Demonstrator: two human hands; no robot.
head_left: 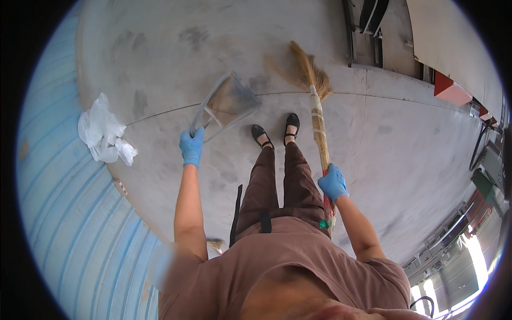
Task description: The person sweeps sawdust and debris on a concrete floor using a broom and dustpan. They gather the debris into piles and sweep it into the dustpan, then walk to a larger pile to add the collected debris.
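In a blue glove, my left hand is closed around the handle of a grey dustpan, which hangs tilted in front of me. The dustpan's outline is blurred, and I cannot make out anything lying in it. My right hand, gloved in blue too, grips the handle of a straw broom. The broom points away from me, with its bristles fanned out at the far end over the grey floor, right of the dustpan. Some bristles are smeared by motion. The broom's near end reaches beside my waist.
Crumpled clear plastic bags lie at the left by a blue corrugated wall. A machine with a pale panel and a red block stands at the far right. More bristles show beside my left elbow.
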